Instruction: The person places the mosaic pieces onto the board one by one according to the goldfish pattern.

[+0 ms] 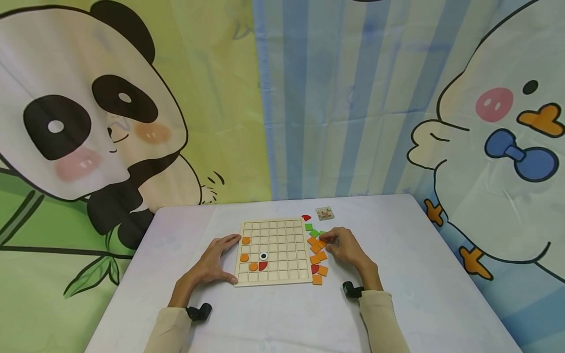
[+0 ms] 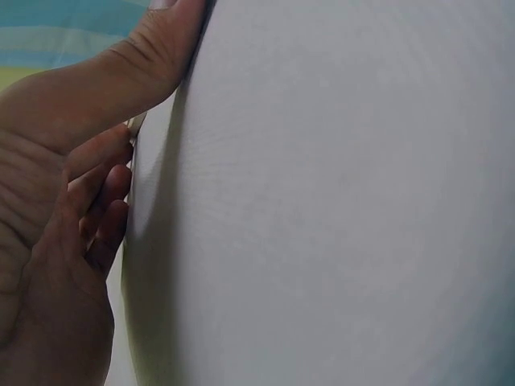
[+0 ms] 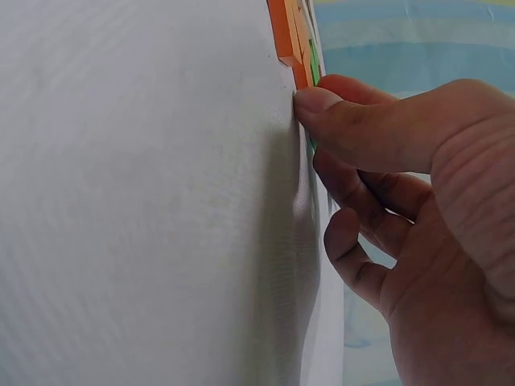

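A pale wooden grid board [image 1: 287,255] lies on the table. My left hand [image 1: 213,262] is at its left side, thumb at the near corner and fingertips at the left edge higher up. Orange discs [image 1: 246,240], a red quarter-round piece [image 1: 263,265] and a white piece with a black ring [image 1: 263,256] sit in its squares. To the board's right, my right hand [image 1: 348,247] pinches an orange square tile [image 1: 322,244] between thumb and forefinger. In the right wrist view, the thumb [image 3: 318,100] is right at an orange tile's edge, the other fingers loosely curled.
Several orange square tiles [image 1: 317,279] and green square tiles [image 1: 308,227] run along the board's right edge. Red pieces [image 1: 306,217] lie among them and at the far end. A small patterned card [image 1: 324,213] rests near the back of the white-covered table [image 1: 273,318].
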Motion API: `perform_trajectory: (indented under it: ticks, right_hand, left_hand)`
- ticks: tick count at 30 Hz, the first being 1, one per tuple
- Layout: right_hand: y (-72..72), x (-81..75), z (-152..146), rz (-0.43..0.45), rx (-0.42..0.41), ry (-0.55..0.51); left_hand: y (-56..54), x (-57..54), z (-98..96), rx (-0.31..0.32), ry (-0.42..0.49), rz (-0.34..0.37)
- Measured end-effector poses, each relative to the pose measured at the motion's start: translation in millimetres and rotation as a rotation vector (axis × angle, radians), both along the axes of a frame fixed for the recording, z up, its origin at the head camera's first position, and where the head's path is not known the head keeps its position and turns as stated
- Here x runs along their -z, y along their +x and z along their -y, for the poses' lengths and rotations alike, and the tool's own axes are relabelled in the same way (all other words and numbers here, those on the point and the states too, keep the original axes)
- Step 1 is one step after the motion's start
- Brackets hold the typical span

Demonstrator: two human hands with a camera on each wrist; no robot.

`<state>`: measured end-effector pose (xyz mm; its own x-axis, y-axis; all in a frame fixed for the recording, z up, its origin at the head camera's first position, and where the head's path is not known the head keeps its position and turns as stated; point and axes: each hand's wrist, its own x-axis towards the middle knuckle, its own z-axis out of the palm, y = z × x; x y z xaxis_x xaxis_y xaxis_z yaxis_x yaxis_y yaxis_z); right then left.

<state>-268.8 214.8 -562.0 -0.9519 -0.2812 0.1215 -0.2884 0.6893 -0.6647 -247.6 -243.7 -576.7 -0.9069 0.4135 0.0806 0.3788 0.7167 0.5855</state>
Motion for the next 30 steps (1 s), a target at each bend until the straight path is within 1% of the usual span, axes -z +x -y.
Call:
perform_trajectory:
  ticks: [6, 15, 24, 30]
  right_hand:
    - [-0.2, 0.3, 0.1, -0.002, -0.010, 0.000]
    - [-1.4, -2.2, 1.4, 0.030, -0.006, 0.035]
    - [1.7, -6.8, -1.6, 0.071, 0.017, 0.029]
    - [4.4, -4.9, -6.3, 0.085, -0.013, 0.020]
  left_hand:
    - [-0.1, 1.5, 0.7, -0.004, -0.005, 0.005]
    - [-0.4, 1.1, 0.4, -0.012, -0.009, 0.019]
    - [-1.1, 2.5, 0.5, -0.017, -0.018, 0.021]
    - [-0.3, 2.0, -0.1, -0.015, -0.011, 0.027]
